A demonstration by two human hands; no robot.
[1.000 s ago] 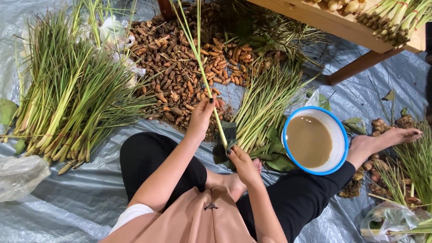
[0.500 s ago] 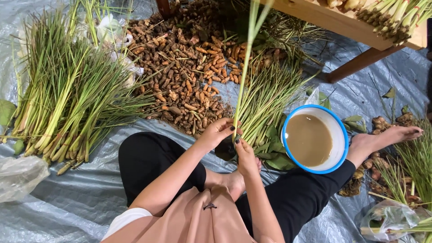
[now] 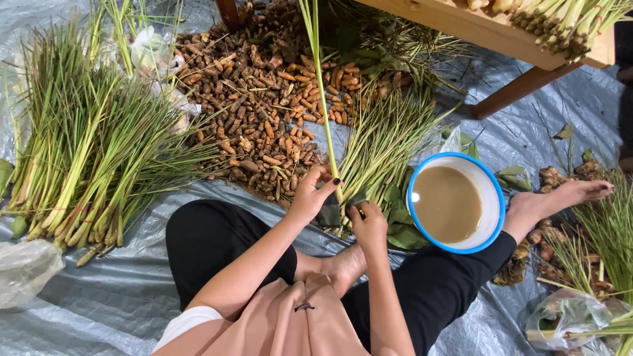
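Observation:
I sit cross-legged on a grey tarp (image 3: 99, 310). My left hand (image 3: 311, 194) pinches the base of a long green lemongrass stalk (image 3: 318, 79) that stands nearly upright and runs out of the top of the view. Just below, my right hand (image 3: 369, 224) grips the stalk's bottom end beside a dark green leaf (image 3: 328, 214). Both hands hover over a small pile of lemongrass (image 3: 386, 142) in front of my knees.
A big lemongrass heap (image 3: 86, 145) lies left, a mound of brown-orange turmeric roots (image 3: 264, 105) ahead. A blue-rimmed bowl of muddy water (image 3: 455, 203) sits right of my hands. A wooden table (image 3: 501, 33) with more stalks stands upper right; plastic bags (image 3: 26, 270) lie about.
The stalk has swung from leaning left to nearly upright. My left hand has drawn back toward my right hand, and both now meet at the stalk's base.

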